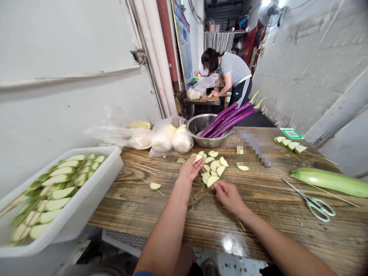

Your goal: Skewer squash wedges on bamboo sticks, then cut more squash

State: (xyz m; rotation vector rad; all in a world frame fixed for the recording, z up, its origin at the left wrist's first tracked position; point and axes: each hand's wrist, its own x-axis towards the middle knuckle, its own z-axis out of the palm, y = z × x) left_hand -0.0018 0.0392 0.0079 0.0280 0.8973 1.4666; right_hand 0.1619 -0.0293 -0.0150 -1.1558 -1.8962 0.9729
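Observation:
My left hand (190, 168) is closed around a pale half-moon zucchini slice (197, 158), and a thin stick shows by its fingers. My right hand (228, 194) pinches the edge of another zucchini slice (212, 181) at the near side of a loose heap of slices (213, 165). Below the right wrist a bit of bamboo skewer (240, 224) sticks out; whether that hand holds it I cannot tell. One slice (155, 186) lies left of my forearms by a skewer. Several bare skewers (142, 165) lie farther left on the wooden table (129, 214).
A white tub (77, 214) of skewered slices stands left. Behind are plastic bags (163, 138) and a steel bowl (209, 142) with purple eggplants (230, 119). Scissors (312, 203), a whole zucchini (330, 182) and a skewered row (290, 144) lie right. A person (234, 73) bends over a far table.

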